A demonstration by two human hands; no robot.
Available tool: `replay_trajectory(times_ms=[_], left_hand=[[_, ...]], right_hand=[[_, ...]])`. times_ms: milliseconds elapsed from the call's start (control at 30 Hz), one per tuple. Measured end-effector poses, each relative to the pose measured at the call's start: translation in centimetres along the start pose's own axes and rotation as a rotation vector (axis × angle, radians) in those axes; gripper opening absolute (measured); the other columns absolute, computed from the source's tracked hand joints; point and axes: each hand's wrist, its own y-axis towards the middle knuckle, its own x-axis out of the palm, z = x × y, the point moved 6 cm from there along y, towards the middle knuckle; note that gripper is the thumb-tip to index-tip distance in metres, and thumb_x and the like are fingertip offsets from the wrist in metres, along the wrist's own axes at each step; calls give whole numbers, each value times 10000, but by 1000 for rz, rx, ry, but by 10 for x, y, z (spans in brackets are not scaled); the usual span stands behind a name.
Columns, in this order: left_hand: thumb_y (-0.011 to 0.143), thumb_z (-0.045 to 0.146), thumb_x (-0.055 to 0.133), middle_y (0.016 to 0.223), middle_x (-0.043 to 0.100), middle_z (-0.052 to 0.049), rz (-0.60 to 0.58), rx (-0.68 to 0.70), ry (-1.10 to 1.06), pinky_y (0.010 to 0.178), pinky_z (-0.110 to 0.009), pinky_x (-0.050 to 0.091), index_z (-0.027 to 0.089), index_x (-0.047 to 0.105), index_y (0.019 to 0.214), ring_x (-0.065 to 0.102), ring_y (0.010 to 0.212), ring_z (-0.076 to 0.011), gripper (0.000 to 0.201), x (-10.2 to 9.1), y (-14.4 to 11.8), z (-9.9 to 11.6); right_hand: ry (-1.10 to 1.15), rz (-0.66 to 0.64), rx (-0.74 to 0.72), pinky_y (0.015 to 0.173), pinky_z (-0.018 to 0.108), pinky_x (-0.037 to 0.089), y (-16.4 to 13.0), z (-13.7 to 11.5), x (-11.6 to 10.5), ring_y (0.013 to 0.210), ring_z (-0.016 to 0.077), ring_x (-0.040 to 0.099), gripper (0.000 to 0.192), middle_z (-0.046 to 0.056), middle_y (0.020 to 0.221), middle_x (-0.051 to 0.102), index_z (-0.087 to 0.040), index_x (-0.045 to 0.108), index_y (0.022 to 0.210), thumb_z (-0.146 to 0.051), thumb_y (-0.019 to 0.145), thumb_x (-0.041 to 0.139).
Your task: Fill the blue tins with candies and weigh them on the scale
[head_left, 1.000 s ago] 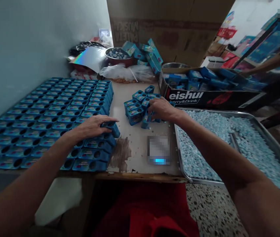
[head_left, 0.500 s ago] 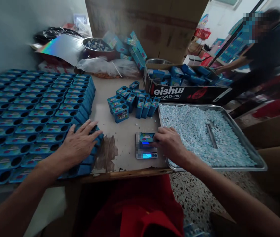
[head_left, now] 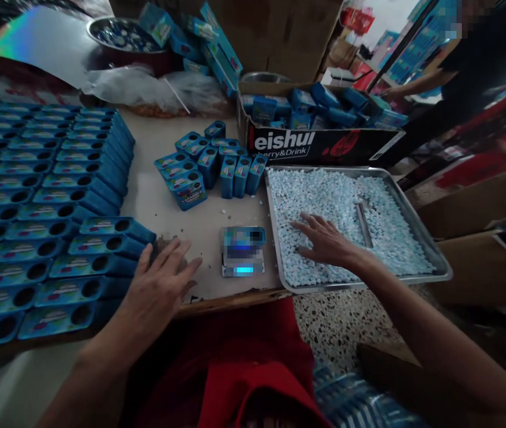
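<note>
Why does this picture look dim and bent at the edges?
Head view: dim indoor light, brighter at the top right; the wide lens bows the tray and the rows of blue boxes; the scale is pixelated; the right hand looks fairly sharp.

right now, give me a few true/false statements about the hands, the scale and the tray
1. The right hand rests open on the pale blue tablets in the metal tray. True.
2. The left hand holds a blue box. False: it lies flat and open on the table edge.
3. A small blue box sits on the scale. True.
4. The tray is left of the scale. False: it is right of it.
</note>
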Motion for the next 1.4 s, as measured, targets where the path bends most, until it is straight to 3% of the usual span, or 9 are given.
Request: replay_trajectory(times_ms=[100, 233, 433, 667, 867, 967, 1067, 1233, 1400], left_hand=[[968, 206, 536, 1507, 603, -132, -12, -21, -22, 1204, -702, 316, 284, 716, 1228, 547, 1413, -394, 325, 1, 8, 3], [959, 226, 562, 1499, 615, -91, 25, -84, -160, 1248, -723, 221, 307, 730, 1207, 530, 1428, -415, 310, -12, 8, -7], [973, 214, 537, 1477, 622, -155, -22, -74, -95, 1229, -722, 238, 267, 715, 1221, 581, 1370, -410, 309, -6, 0, -15], [974, 174, 548, 1445, 646, -160, -23, -10, -69, 1191, -648, 355, 233, 705, 1271, 614, 1321, -362, 342, -5, 19, 0], [998, 278, 583, 1353, 703, -133, 38, -27, -160, 1163, -530, 453, 194, 699, 1290, 671, 1214, -303, 325, -2, 26, -5], [997, 316, 592, 1323, 716, -126, 58, -32, -237, 1137, -497, 490, 191, 703, 1290, 672, 1214, -295, 337, 5, 26, -8], [1003, 288, 566, 1327, 713, -136, 43, -45, -239, 1129, -517, 495, 173, 706, 1294, 669, 1216, -303, 343, 12, 24, -10], [991, 297, 563, 1368, 697, -128, 4, -75, -253, 1131, -557, 483, 204, 692, 1329, 661, 1235, -326, 374, 19, 16, -18], [983, 298, 565, 1434, 658, -115, -52, -134, -273, 1159, -525, 461, 243, 670, 1358, 632, 1294, -316, 393, 24, 14, -26]], right_hand=[[-76, -40, 9, 933, 503, 520, 12, 1, 11, 1239, 420, 581, 631, 192, 1436, 591, -241, 566, 1424, -304, 821, 739], [-13, -169, -33, 694, 342, 479, 27, 4, 10, 892, 274, 687, 355, 132, 1116, 731, -200, 676, 1188, -233, 834, 670], [256, -71, 51, 719, 326, 484, 9, 26, -6, 843, 228, 717, 190, 28, 984, 792, -270, 755, 1038, -297, 860, 693], [285, 51, 160, 634, 311, 453, -4, 16, -21, 676, 191, 657, 169, 38, 810, 760, -213, 781, 909, -236, 793, 660], [525, -52, 292, 520, 284, 420, -3, 10, -27, 535, 158, 605, 150, 6, 607, 646, -176, 746, 872, -254, 759, 689], [775, -48, 270, 483, 266, 427, 5, -11, -46, 499, 142, 586, 173, -12, 577, 612, -171, 727, 912, -284, 782, 713], [845, -46, 91, 502, 250, 409, 20, -50, -72, 525, 117, 557, 122, -27, 605, 604, -178, 731, 901, -240, 800, 704], [633, 4, -173, 589, 246, 375, 40, -104, -98, 630, 99, 526, 111, -30, 706, 622, -182, 757, 857, -116, 783, 705], [445, 31, -257, 687, 261, 425, 45, -120, -101, 717, 120, 599, 239, 3, 831, 713, -193, 794, 917, -30, 764, 709]])
